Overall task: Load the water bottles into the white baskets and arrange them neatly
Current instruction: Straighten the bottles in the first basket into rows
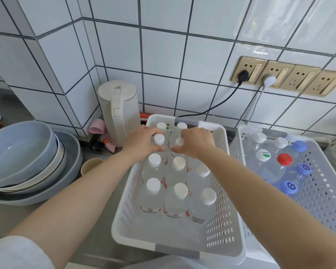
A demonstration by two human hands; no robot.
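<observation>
Both hands work inside the nearer basket (224, 226): the left hand (142, 141) has its fingers curled round the neck of a white-capped bottle (159, 139), and the right hand (197, 143) pinches the neck of the bottle beside it (179, 141), whose cap shows just under the fingers. These two bottles stand upright side by side in the second row from the far end of the basket.

Two more capped bottles (161, 125) stand behind them at 12 o'clock, against the far wall. Toward 6 o'clock, six bottles (179, 190) stand in two rows of three, touching one another. The near end of the basket floor is bare.

At 3 o'clock, just beside the first, a second white basket (318, 202) holds bottles with white, red and blue caps (284, 159).

At 10 o'clock from the hands a white kettle (118, 111) stands on the bench (105, 183) against the tiled wall. At 9 o'clock lies a stack of grey and white bowls (27, 162), with a paper cup (90, 166) between the bowls and the basket. At 1 o'clock, gold wall sockets (287, 78) carry one black and one white plug.
</observation>
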